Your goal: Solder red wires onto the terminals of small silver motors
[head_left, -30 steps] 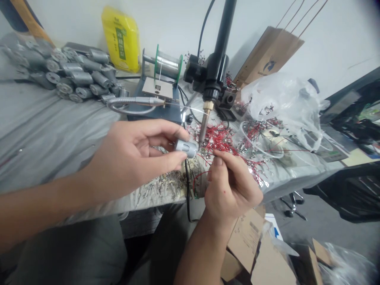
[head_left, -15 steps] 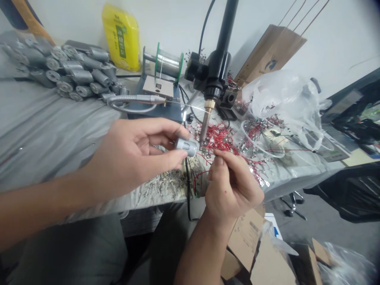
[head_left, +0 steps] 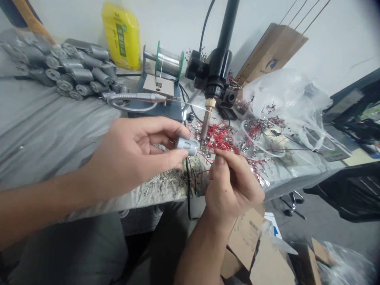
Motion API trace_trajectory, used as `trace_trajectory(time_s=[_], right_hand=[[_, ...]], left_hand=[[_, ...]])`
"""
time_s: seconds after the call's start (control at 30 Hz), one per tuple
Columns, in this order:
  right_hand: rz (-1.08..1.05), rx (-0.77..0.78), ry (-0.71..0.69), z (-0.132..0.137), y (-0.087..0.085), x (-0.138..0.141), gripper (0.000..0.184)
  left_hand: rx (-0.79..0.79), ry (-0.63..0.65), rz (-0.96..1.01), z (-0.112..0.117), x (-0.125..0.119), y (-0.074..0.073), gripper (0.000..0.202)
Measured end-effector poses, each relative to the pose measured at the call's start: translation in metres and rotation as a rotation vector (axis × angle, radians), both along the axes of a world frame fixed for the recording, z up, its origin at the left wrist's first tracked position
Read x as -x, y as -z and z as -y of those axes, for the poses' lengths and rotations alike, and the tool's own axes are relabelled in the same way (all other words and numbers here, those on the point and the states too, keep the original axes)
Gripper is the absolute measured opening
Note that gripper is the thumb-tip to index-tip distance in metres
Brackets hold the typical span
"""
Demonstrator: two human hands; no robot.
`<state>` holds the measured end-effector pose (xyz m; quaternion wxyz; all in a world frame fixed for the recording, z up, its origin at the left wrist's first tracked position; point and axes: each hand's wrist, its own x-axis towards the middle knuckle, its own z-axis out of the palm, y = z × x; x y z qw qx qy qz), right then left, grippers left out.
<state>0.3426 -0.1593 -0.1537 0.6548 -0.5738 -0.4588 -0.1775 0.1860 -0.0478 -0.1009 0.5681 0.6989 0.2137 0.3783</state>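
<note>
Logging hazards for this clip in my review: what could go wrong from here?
The soldering iron has its tip right beside the small motor held in the left hand, close to the right hand; if hot, a slip could burn fingers. The tangled red-wired leads beneath it might snag or melt.

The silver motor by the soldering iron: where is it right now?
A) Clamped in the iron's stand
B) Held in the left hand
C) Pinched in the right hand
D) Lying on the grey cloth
B. The left hand grips the silver DC motor between thumb and fingers, while the right hand is beside it at the red wires.
</note>
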Motion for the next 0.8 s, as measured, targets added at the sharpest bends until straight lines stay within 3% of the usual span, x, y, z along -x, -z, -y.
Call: trace_trajectory(time_s=[0.8], right_hand=[[-0.017, -0.065, -0.038, -0.0029, -0.0005, 0.0011, 0.026]], left_hand=[[0.029, 0.013, 0.031, 0.0006, -0.0001, -0.0018, 0.02]])
